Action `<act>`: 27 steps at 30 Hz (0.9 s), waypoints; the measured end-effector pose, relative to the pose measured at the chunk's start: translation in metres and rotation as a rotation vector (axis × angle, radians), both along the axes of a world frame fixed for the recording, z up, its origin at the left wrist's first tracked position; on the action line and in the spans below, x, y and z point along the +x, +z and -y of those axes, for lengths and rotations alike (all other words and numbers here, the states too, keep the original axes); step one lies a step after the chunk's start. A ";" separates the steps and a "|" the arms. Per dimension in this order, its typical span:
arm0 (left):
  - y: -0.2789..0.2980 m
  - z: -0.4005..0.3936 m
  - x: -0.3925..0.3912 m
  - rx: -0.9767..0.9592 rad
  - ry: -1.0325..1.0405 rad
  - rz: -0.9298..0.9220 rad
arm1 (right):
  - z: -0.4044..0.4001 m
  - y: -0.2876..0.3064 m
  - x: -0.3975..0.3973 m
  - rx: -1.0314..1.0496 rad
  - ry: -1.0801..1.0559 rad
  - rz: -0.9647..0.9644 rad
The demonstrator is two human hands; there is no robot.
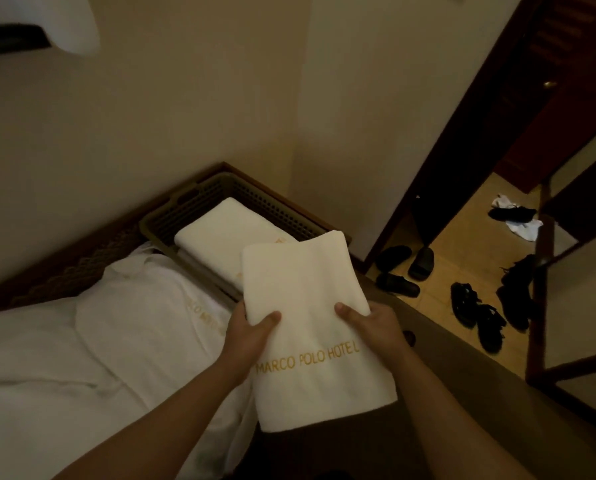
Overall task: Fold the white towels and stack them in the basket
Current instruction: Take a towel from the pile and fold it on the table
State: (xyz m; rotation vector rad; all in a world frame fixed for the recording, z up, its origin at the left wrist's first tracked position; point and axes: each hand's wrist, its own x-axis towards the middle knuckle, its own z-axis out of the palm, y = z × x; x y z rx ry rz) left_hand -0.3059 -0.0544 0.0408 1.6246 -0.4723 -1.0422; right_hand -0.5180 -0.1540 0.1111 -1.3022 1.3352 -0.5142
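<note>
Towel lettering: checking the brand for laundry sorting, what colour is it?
Gold lettering on the white towel, head view.

Hotel bedroom, bed [47,358], towel [310,327] (embroidered "MARCO POLO HOTEL"), shoes [398,268] by doorway

Both bare forearms reach forward side by side, and both hands grip the folded towel [310,317] between them. The left hand [246,336] clamps the towel's left edge, thumb on top, fingers hidden beneath. The right hand [376,327] mirrors it at the towel's right edge, thumb pressed flat on top.
</note>
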 end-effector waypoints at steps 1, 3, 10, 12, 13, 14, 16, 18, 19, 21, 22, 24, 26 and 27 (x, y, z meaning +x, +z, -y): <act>0.001 0.008 0.008 0.002 0.022 -0.003 | 0.014 0.001 0.010 -0.006 0.023 -0.002; 0.001 0.026 0.024 0.006 0.078 -0.004 | 0.045 0.003 0.032 -0.013 0.082 -0.014; -0.007 0.086 0.086 0.038 0.342 0.002 | 0.161 -0.005 0.131 0.009 0.375 -0.032; -0.013 0.105 0.103 0.042 0.442 0.004 | 0.198 -0.012 0.166 0.022 0.499 -0.032; -0.012 0.112 0.109 0.048 0.466 0.012 | 0.211 -0.014 0.178 0.022 0.535 -0.030; -0.012 0.120 0.117 0.054 0.510 0.021 | 0.226 -0.017 0.194 0.034 0.574 -0.032; -0.015 0.139 0.134 0.073 0.604 0.033 | 0.256 -0.024 0.226 0.052 0.651 -0.037; -0.015 0.153 0.146 0.080 0.682 0.032 | 0.280 -0.029 0.254 0.072 0.704 -0.030; -0.017 0.160 0.150 0.088 0.712 0.038 | 0.290 -0.032 0.265 0.087 0.726 -0.026; -0.028 0.174 0.154 0.130 0.766 0.028 | 0.312 -0.044 0.285 0.156 0.768 -0.037; -0.033 0.175 0.153 0.146 0.758 0.006 | 0.317 -0.052 0.286 0.206 0.775 -0.057; -0.054 0.177 0.144 0.223 0.743 -0.077 | 0.331 -0.077 0.283 0.324 0.857 -0.194; -0.078 0.174 0.127 0.346 0.738 -0.134 | 0.338 -0.104 0.269 0.419 0.949 -0.319; -0.082 0.173 0.115 0.382 0.726 -0.136 | 0.339 -0.115 0.261 0.444 0.962 -0.330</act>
